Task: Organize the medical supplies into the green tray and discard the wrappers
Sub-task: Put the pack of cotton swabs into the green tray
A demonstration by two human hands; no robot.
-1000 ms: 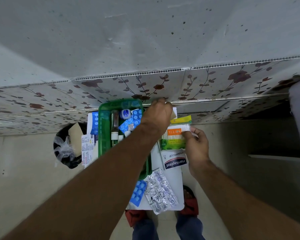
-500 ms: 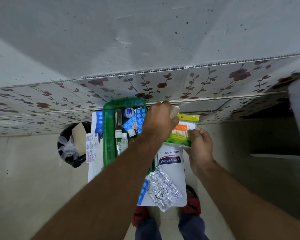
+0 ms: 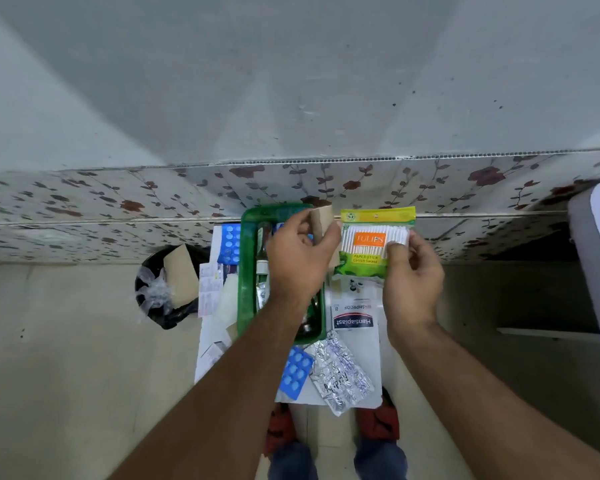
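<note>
— Fingers of the left hand are pinched around a small tan cardboard piece, yes?

— Yes, thumb and fingertips clamp it, and it stands upright above the far end of the green tray. Start at the left, though.

— At far left a black bin sits on the floor, with crumpled clear plastic and a brown cardboard piece inside it. Just beside it, on the white surface, lie a printed leaflet and a blue blister pack.

— And the tray?

— It lies lengthwise next to those. A bottle shows inside, but the left forearm covers most of the contents.

— Near the front edge?

— A 2nd blue blister pack and a silver foil strip, touching each other. Behind them lies a Hansaplast packet.

— What about the right hand?

— Its fingers grip the right edge of a green and yellow pack of cotton swabs, thumb on the front. I cannot tell if the pack is lifted or resting. It is just right of the tray.
</note>
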